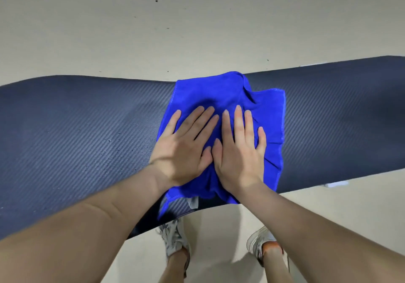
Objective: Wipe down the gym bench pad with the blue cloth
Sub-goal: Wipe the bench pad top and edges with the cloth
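Observation:
A long dark bench pad (76, 133) with a woven texture runs across the view from left to right. The blue cloth (221, 94) lies spread over the pad's middle, rumpled, with its near edge hanging over the pad's front edge. My left hand (186, 149) presses flat on the cloth's left half with straight fingers. My right hand (238, 151) lies flat beside it on the cloth, thumbs nearly touching.
A pale floor (153, 30) surrounds the bench, with a few small dark specks. My two feet in light sneakers (173, 236) stand close to the pad's near edge. A white label (194, 201) hangs from the cloth at the front.

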